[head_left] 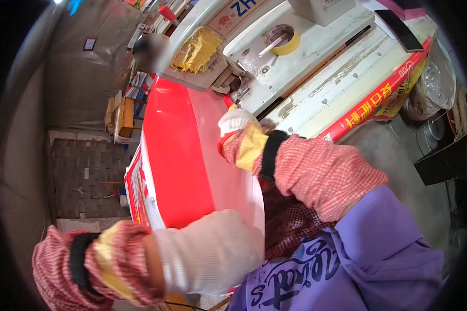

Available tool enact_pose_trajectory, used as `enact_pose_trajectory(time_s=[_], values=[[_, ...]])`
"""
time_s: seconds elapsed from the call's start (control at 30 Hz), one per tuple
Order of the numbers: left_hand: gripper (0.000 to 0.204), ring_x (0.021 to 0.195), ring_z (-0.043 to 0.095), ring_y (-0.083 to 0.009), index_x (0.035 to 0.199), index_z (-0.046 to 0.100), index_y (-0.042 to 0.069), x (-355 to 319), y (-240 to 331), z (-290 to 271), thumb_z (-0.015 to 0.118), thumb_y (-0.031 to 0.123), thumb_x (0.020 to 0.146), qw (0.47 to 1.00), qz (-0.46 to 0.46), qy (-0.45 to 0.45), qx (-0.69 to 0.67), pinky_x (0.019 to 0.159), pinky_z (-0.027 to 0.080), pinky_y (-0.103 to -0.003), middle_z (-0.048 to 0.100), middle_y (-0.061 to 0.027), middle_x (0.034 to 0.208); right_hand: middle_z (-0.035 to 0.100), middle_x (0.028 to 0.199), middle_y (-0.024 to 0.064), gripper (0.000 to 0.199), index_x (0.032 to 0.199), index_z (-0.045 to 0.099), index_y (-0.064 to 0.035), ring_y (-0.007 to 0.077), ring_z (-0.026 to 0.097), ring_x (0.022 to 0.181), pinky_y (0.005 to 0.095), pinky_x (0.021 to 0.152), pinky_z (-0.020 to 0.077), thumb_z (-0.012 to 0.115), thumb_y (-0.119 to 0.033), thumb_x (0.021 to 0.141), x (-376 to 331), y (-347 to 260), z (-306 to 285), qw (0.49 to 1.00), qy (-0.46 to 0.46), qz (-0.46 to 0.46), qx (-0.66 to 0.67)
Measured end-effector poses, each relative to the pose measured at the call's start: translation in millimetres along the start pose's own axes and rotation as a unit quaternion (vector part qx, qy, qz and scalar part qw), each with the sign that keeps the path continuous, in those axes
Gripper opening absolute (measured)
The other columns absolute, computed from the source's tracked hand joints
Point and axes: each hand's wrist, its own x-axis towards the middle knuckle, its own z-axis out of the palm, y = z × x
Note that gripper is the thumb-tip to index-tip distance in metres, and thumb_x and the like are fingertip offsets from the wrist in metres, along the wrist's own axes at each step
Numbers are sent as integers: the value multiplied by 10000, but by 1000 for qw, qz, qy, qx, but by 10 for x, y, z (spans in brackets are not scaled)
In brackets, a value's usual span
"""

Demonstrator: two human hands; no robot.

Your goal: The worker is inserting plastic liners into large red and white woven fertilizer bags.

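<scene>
A glossy red and white plastic sack stretches from the sewing machine head down toward my body. My left hand, in a white knitted glove, is closed over the sack's near end; its fingertips are hidden. My right hand, in a white glove with some yellow and red on it, rests at the sack's right edge, just below the machine's presser area. How its fingers are bent is hard to see. Both forearms wear red checked sleeves with black bands.
A yellow tape roll with a white stick lies on the machine bed. The worn white tabletop extends right, with a dark phone near its end. Beyond its front edge hangs a clear plastic bag. Bundled items stand behind left.
</scene>
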Motion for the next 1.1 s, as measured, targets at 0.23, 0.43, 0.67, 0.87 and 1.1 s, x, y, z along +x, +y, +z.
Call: enact_pose_trajectory(time_s=[0.23,0.43,0.67,0.87,1.1], values=[[105,547,575,-271,800,612,120,113,-415,-195,598,197,729,990,-102,30,92,503,463,-378,558,-66,621,535,619,21,169,715,557,-106,156,508,522,341,474,423,495,-165,860,-68,99,247,861,312,4,-401],[225,618,535,-294,810,658,119,-320,-1387,-516,724,196,610,978,-125,144,86,593,459,-376,562,-90,642,584,706,87,148,740,604,-70,233,559,627,377,574,459,529,-182,801,-703,786,716,325,390,69,-859],[96,598,572,-277,625,597,118,-183,-589,71,621,202,664,974,118,143,130,563,479,-367,556,-60,609,619,682,166,267,989,592,3,311,627,631,388,546,498,490,-120,776,178,1273,761,-386,142,68,-909],[152,622,627,-280,646,632,107,283,-751,70,693,228,577,966,-126,179,137,550,504,-367,604,-82,615,651,808,162,141,780,671,-63,337,644,743,440,599,507,554,-127,734,420,1378,975,-346,305,110,-881],[90,669,615,-328,712,638,50,223,-2138,435,586,110,669,869,-332,335,149,602,494,-419,622,-157,689,625,776,152,384,1183,504,-47,239,634,646,345,552,497,495,-210,835,426,1164,1153,-3,352,151,-924]])
